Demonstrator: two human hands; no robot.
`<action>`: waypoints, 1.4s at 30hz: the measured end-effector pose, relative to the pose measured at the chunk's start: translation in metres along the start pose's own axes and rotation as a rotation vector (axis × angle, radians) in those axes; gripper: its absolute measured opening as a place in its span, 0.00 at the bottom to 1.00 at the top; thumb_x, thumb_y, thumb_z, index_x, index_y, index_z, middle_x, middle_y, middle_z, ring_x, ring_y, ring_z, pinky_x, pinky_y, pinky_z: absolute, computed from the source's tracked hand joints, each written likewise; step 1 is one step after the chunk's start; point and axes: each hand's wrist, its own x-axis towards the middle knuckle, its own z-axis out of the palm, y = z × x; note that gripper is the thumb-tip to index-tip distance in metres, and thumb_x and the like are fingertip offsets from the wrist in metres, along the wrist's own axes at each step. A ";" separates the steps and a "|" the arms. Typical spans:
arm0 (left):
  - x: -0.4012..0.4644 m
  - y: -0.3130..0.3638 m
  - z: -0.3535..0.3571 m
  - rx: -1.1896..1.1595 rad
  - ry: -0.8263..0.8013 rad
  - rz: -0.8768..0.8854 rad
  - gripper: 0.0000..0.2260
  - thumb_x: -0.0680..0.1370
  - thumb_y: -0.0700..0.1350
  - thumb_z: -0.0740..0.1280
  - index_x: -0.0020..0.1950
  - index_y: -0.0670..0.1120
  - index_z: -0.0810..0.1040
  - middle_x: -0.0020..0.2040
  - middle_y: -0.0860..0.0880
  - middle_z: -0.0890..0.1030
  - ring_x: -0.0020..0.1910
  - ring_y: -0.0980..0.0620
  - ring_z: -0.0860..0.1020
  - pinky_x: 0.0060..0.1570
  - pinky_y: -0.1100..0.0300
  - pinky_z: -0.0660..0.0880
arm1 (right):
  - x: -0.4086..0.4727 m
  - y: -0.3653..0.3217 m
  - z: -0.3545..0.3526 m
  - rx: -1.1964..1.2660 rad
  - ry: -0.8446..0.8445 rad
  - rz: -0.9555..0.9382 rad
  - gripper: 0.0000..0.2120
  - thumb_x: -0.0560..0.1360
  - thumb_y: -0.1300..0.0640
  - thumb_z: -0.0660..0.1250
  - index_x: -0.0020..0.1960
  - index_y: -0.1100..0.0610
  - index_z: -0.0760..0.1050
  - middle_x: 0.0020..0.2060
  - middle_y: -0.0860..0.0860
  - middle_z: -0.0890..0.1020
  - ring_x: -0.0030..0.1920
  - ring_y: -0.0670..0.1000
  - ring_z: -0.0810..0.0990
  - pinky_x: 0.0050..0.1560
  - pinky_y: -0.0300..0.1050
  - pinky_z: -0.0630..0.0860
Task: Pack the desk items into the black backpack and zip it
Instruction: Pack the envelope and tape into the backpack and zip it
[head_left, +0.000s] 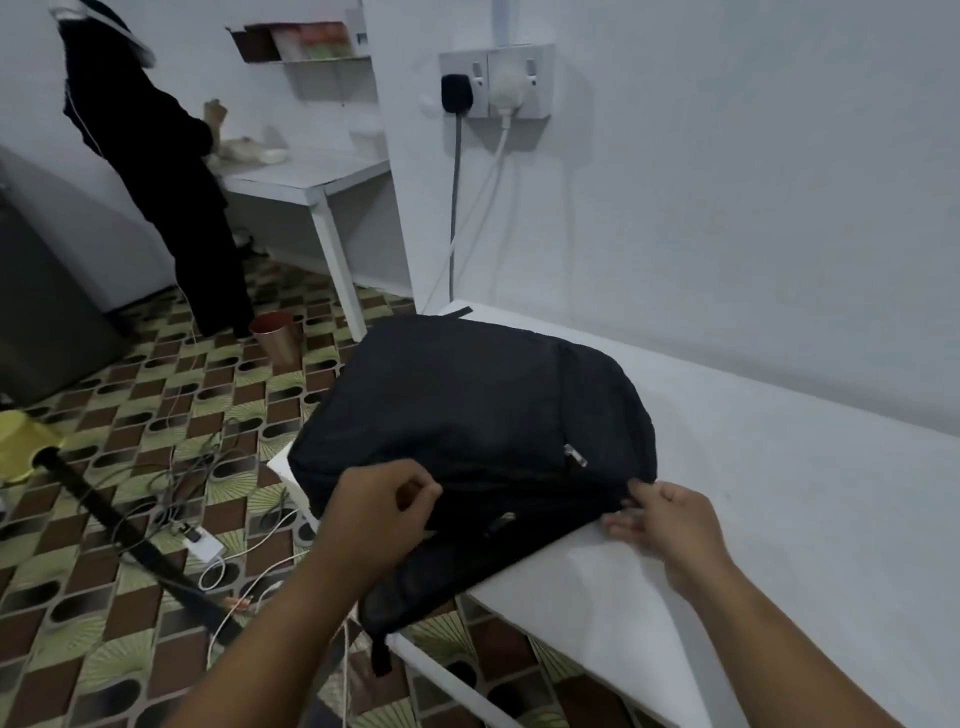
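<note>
Black fabric backpack (467, 415) lay mid-frame on the white desk (779, 493), your left hand (379, 512) pinched its near edge, your right hand (662, 525) pinched its lower-right corner.

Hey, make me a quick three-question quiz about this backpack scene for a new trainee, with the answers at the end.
1. True or false: the black backpack lies on the white desk.
2. Which hand pinches the backpack's edge nearest the wall side: left hand or right hand?
3. Multiple choice: what stands on the patterned floor beyond the desk? A) copper-coloured cup B) kettle C) shoe

Key
1. True; one corner overhangs the desk's edge.
2. Right hand.
3. A, the copper-coloured cup.
</note>
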 end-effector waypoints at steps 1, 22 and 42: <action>0.007 -0.005 -0.010 0.018 0.079 0.020 0.03 0.75 0.45 0.75 0.41 0.52 0.84 0.34 0.60 0.81 0.35 0.61 0.79 0.38 0.64 0.74 | 0.009 -0.005 -0.002 0.080 0.026 0.020 0.07 0.80 0.62 0.66 0.47 0.66 0.73 0.43 0.72 0.82 0.33 0.60 0.85 0.34 0.46 0.84; 0.266 -0.088 0.001 0.207 -0.308 0.207 0.36 0.64 0.79 0.58 0.66 0.61 0.73 0.70 0.50 0.71 0.71 0.45 0.68 0.68 0.39 0.67 | -0.062 0.012 0.160 0.152 0.489 -0.097 0.43 0.72 0.52 0.77 0.77 0.47 0.53 0.60 0.44 0.70 0.56 0.49 0.75 0.57 0.45 0.71; 0.240 -0.044 0.038 -0.408 -1.009 -0.182 0.47 0.59 0.78 0.72 0.67 0.47 0.72 0.62 0.52 0.79 0.57 0.49 0.81 0.60 0.50 0.77 | -0.056 -0.028 0.078 0.184 0.389 0.087 0.40 0.56 0.34 0.82 0.59 0.57 0.81 0.49 0.51 0.87 0.49 0.54 0.87 0.57 0.53 0.81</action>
